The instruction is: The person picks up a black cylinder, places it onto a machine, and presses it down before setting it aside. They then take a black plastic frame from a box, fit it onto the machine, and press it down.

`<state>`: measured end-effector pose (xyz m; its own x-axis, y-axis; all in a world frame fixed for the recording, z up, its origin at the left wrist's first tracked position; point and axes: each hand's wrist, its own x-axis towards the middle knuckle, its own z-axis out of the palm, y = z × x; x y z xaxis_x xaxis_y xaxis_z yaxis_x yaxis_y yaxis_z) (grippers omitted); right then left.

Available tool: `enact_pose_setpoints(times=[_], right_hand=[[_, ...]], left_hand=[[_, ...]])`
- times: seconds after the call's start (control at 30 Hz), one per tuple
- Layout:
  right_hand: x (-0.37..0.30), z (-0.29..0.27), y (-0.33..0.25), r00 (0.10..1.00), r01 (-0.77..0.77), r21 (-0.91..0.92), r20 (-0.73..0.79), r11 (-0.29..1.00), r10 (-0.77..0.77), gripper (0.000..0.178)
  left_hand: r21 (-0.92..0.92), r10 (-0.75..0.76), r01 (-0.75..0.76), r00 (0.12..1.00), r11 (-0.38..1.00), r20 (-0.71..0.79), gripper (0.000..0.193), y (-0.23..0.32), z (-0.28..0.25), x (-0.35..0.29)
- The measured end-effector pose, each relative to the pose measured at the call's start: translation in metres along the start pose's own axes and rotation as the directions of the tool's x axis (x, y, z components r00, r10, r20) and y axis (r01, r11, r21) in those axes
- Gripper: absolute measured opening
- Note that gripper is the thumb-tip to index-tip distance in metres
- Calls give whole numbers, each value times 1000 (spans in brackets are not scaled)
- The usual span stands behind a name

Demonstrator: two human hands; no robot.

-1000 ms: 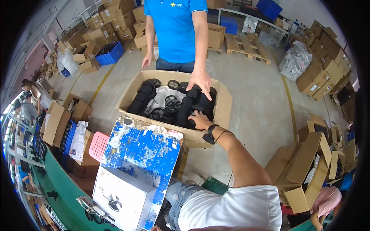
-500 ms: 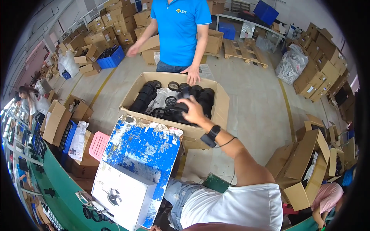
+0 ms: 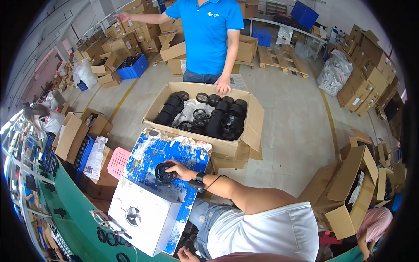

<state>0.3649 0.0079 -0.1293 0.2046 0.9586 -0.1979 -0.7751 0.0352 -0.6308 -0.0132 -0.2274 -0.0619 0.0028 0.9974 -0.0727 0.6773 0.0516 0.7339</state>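
Observation:
In my right hand (image 3: 181, 170) is a round black plastic ring-shaped part with inner ribs (image 3: 165, 174), gripped at its right edge by closed fingers, over the worn blue board (image 3: 150, 153). A dark band with a small black device is on that wrist. At the bottom edge my left hand (image 3: 187, 256) shows only in part, its fingers loosely apart and nothing visible in them. Just left of it is a white metal box (image 3: 142, 203) with a round spoked opening (image 3: 133, 216). Beyond the board, a cardboard box (image 3: 255, 124) holds stacks of black round parts (image 3: 214, 124).
A person in a blue shirt (image 3: 207, 43) stands behind the cardboard box, one hand on its rim, the other arm stretched left. A pink perforated stool (image 3: 118, 162) stands left of the board. Open cartons (image 3: 345, 201) are at right. Black rings (image 3: 111, 238) lie on the green surface.
My right hand has come back from the cardboard box to above the blue board, with the black ring part in it. The other person's left-side arm has risen and stretched outward.

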Motion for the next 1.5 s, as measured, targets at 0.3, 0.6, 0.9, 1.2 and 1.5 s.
enact_pose_setpoints(times=[0.3,0.6,0.9,1.2,1.5], right_hand=[[10,8,-10,930,-154,-706,-340,691,-141,54],[1,-19,-9,927,-114,-920,-234,374,-294,30],[-67,7,-55,974,-22,-481,-208,876,-90,25],[-170,133,-45,982,-65,-169,166,983,94,11],[-173,163,-47,859,13,-397,474,918,193,27]], left_hand=[[-45,-28,30,999,999,44,33,-3,8,2],[-405,33,-45,999,913,-35,11,-90,57,30],[-586,91,-55,995,808,32,11,12,33,16],[-780,294,-120,952,615,85,42,167,16,99],[-908,108,-86,993,410,-46,36,157,-2,111]])
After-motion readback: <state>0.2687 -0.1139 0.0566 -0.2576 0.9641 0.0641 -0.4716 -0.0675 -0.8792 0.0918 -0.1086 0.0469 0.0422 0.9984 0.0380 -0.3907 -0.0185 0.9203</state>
